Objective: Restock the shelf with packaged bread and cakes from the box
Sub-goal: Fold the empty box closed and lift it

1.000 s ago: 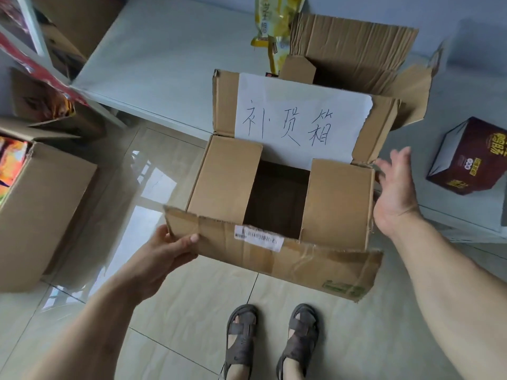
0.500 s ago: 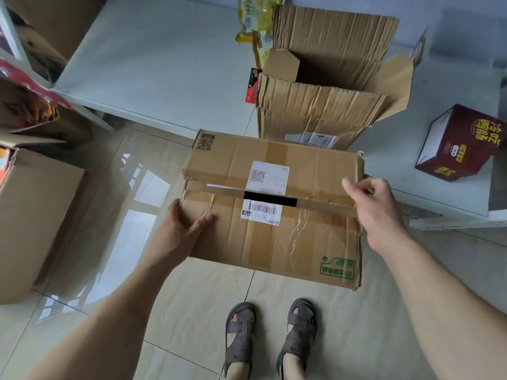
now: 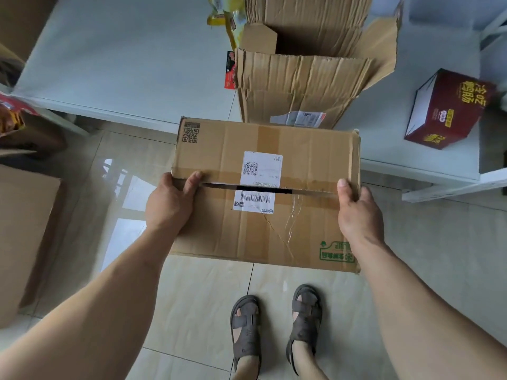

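Both hands are holding the closed brown cardboard box (image 3: 263, 193) above the tiled floor (image 3: 192, 297): left hand (image 3: 170, 204) and right hand (image 3: 356, 209) gripping opposite ends, thumbs pressing the flap seam.

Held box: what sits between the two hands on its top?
Head view: between left hand and right hand, the held box shows its flap seam and white shipping labels.

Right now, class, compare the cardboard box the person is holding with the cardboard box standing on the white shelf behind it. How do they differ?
The held box has its top flaps folded shut; the shelf box stands open, flaps up.
The held box is gripped at both ends by the left hand and right hand; the shelf box is untouched.
The held box looks fairly smooth; the shelf box is heavily creased.
Both are brown cardboard with white labels.
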